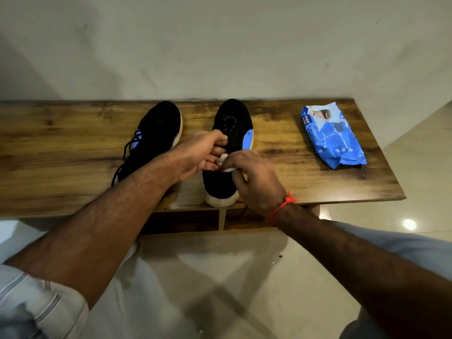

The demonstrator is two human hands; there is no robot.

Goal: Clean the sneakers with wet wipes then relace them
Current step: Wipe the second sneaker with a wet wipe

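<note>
I was in the cleaning step, working on the right sneaker [231,148], which stood on the wooden bench [61,152] with its heel at the near edge and its toe toward the wall. My right hand [254,179] had its fingers curled round a crumpled white wet wipe [226,162] and pressed it against the shoe near the collar. My left hand [200,155] gripped the shoe's opening from the left side, fingers hooked at the tongue, to steady it; I could not quite tell whether they caught a lace as well, as the black upper swallowed detail. The left sneaker [156,138] lay just beside it, apart from my hands, its loosened lace [127,152] trailing toward the bench's front edge. The blue pack of wipes [332,135] sat well to the right. As I judged it, the next move called for a firm hold from the left hand while the wipe travelled along the upper and pale sole; relacing had not yet begun.
</note>
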